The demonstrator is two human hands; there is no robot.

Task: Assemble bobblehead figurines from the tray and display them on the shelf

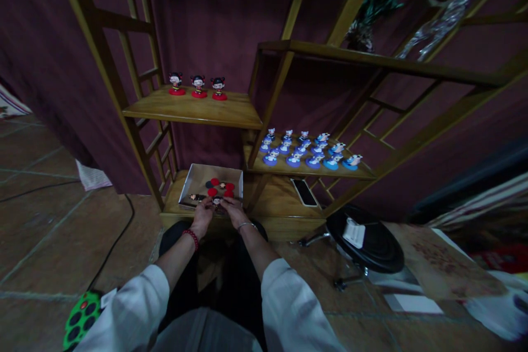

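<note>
Both hands meet at the front edge of a shallow cardboard box [190, 180] on the bottom shelf. Between their fingertips is a small black-haired figurine [216, 201]. My left hand [203, 215] closes on its left side, and my right hand [233, 211] pinches it from the right. Inside the box lie several red discs [229, 187], a dark disc [208, 184] and another small figurine [223, 185]. One more figurine [196, 197] rests at the box's left front, near my left hand. The held figurine's lower part is hidden.
Three red-based figurines [198, 87] stand on the upper left shelf [193, 111]. Rows of purple and blue figurines [303, 148] fill the middle right shelf. Below them lies a phone [304, 192]. A black round stool [371, 242] is at right, a green power strip [82, 316] at lower left.
</note>
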